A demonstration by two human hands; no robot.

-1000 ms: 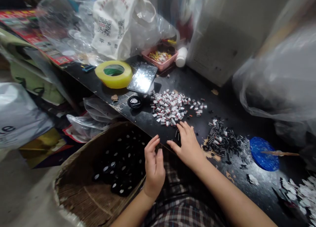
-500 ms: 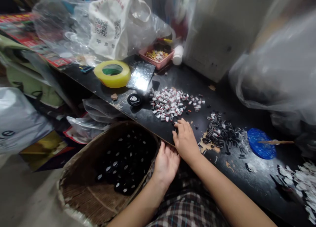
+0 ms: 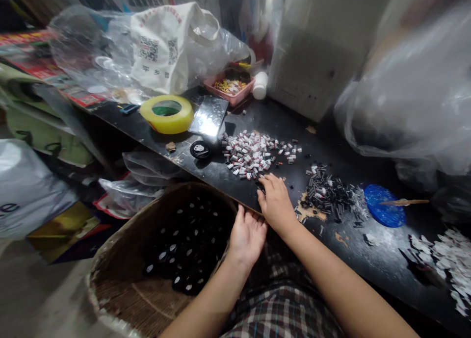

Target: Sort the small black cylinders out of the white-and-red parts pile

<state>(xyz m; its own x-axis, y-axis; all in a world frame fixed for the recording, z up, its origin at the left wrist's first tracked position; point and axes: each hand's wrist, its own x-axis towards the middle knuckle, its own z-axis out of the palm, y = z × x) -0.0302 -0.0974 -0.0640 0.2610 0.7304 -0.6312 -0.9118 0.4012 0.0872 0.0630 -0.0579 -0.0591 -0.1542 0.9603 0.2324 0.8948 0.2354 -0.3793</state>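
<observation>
Black table (image 3: 224, 178), left hand (image 3: 248, 237) palm-up at its edge, fingers loosely spread, right hand (image 3: 275, 199) curled on top, grip contents indeterminable, white-and-grey pieces (image 3: 248, 154) heaped just beyond.

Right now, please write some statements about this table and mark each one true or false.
The left hand is palm up at the table edge. True.
The right hand touches the tape roll. False: it is beside the pile of white and grey pieces, away from the roll.
A brown stick rests on the blue disc. True.
The white bottle stands inside the pink tray. False: it is beside the tray.
The yellow tape roll lies on the table. True.
</observation>
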